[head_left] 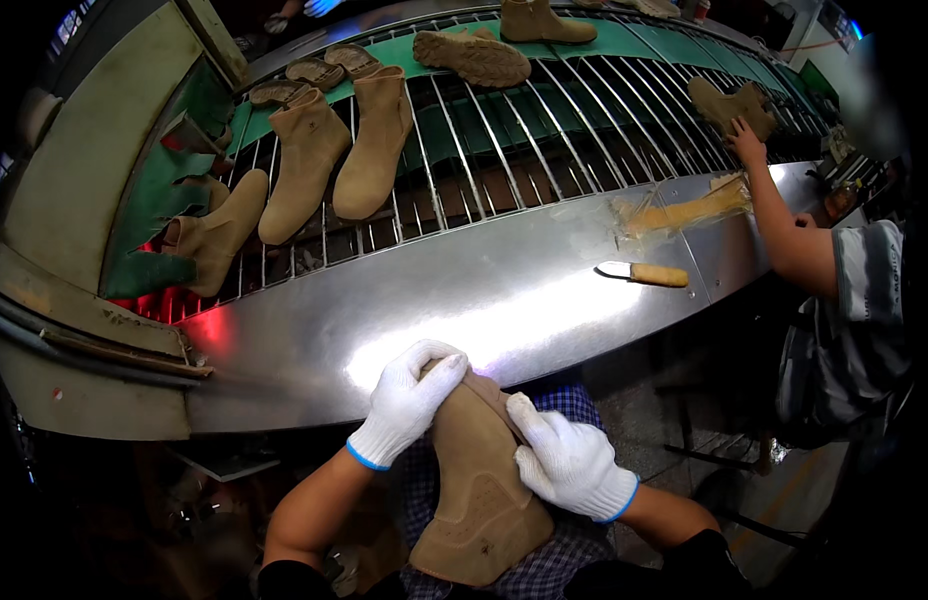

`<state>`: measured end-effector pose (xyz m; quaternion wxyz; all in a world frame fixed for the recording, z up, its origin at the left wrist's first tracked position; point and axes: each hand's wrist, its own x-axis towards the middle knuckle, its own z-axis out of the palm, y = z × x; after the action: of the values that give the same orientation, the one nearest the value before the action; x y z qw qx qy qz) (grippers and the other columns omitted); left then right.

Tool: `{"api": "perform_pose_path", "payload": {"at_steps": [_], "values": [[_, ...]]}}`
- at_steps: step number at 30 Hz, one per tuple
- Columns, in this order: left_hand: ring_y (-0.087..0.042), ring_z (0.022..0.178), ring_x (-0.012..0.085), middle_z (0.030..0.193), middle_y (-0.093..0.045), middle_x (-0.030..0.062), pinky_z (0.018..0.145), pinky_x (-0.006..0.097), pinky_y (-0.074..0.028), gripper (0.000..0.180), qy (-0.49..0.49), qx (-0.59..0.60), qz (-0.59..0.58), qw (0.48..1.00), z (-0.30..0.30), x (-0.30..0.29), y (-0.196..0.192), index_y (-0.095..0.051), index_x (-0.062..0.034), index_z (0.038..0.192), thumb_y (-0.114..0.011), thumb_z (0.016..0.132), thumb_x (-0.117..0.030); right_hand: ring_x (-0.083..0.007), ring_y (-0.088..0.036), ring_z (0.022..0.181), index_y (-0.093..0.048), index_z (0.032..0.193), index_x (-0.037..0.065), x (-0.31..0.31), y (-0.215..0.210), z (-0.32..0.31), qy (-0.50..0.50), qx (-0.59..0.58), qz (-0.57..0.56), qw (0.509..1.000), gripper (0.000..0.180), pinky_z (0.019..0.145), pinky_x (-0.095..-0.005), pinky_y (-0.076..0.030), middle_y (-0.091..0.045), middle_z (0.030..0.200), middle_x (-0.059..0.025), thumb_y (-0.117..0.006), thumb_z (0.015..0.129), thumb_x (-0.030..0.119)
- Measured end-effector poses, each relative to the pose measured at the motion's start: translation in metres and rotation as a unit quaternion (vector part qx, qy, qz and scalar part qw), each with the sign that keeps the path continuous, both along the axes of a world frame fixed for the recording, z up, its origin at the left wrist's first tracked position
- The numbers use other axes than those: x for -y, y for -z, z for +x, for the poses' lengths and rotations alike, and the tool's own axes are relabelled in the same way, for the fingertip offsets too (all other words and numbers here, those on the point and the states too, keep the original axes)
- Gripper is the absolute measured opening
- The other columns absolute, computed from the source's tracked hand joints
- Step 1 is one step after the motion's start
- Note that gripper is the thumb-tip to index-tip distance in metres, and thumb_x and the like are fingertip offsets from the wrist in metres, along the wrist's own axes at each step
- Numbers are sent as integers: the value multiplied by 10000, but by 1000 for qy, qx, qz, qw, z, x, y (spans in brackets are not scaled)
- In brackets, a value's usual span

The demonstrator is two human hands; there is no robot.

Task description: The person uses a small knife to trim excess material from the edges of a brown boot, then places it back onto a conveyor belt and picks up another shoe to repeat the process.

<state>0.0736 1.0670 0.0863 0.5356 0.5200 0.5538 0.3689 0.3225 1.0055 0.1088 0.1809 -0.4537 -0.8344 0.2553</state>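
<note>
1. Tan suede boot (481, 490) on the lap, just below the near edge of the steel worktop (454, 300); sole end toward the body, shaft opening pointing up toward the worktop, long axis running near to far.
2. Left hand (409, 400) in a white glove, curled over the upper left of the shaft, fingers wrapped across the top edge, gripping the boot.
3. Right hand (569, 460) in a white glove, pressed flat against the right flank of the shaft, fingers bent around it, also closed on the boot; both hands touching it, left one higher and closer to the opening.
4. Farther off at left: several matching boots (304, 165) lying on the wire conveyor rack (544, 130), toes and shafts at mixed angles, well apart from the hands.
5. Middle right of the worktop: a small knife with a wooden handle (646, 273), lying crosswise, nothing between it and the right hand but bare steel.
6. Beyond it: a yellowish brush-like tool (684, 212) on a smeared patch.
7. Far right: another person's hand (749, 140) resting on a boot (729, 105) on the rack, forearm crossing the worktop, clear of the lap.
</note>
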Motion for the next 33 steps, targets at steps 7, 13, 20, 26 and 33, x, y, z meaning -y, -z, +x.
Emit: {"api": "perform_pose_path", "payload": {"at_steps": [7, 13, 20, 26, 33], "values": [[-689, 1030, 163, 1085, -749, 95, 969, 318, -545, 282, -12, 24, 18, 999, 6, 5, 2, -730, 25, 1150, -658, 1064, -233, -350, -723, 826, -360, 1605, -65, 14, -4, 6, -33, -15, -52, 998, 868, 667, -397, -631, -643, 1214, -259, -737, 967, 386], [-704, 1066, 237, 1125, -740, 187, 1026, 372, -543, 461, -123, 167, 13, 978, 13, 10, 18, -657, 57, 1284, -417, 1160, -316, -451, -711, 1132, -387, 1599, -30, 1, -17, 7, -79, 0, -74, 994, 1095, 926, -430, -629, -523, 1495, -298, -810, 848, 646], [-690, 1149, 257, 1230, -724, 197, 1069, 380, -531, 626, -185, 142, 69, 970, 18, 8, 20, -647, 46, 1346, -331, 1187, -470, -442, -638, 1318, -433, 1637, 112, -100, -40, -50, -156, 32, -156, 975, 921, 1116, -460, -515, -606, 1497, -259, -726, 939, 636], [-635, 1246, 235, 1362, -675, 176, 1122, 370, -484, 638, -190, 206, 69, 957, 11, 25, -32, -607, 42, 1426, -298, 1194, -467, -473, -696, 1199, -323, 1680, 76, -76, -75, -58, -170, -1, -133, 976, 939, 1036, -473, -559, -663, 1371, -332, -724, 972, 546], [-600, 1288, 259, 1383, -650, 185, 1178, 406, -436, 654, -189, 241, 116, 945, 8, 59, -59, -509, 41, 1517, -303, 1186, -484, -428, -729, 1180, -283, 1688, 75, -68, -109, -56, -258, -28, -23, 965, 974, 1022, -460, -582, -705, 1300, -311, -807, 946, 427]]}}
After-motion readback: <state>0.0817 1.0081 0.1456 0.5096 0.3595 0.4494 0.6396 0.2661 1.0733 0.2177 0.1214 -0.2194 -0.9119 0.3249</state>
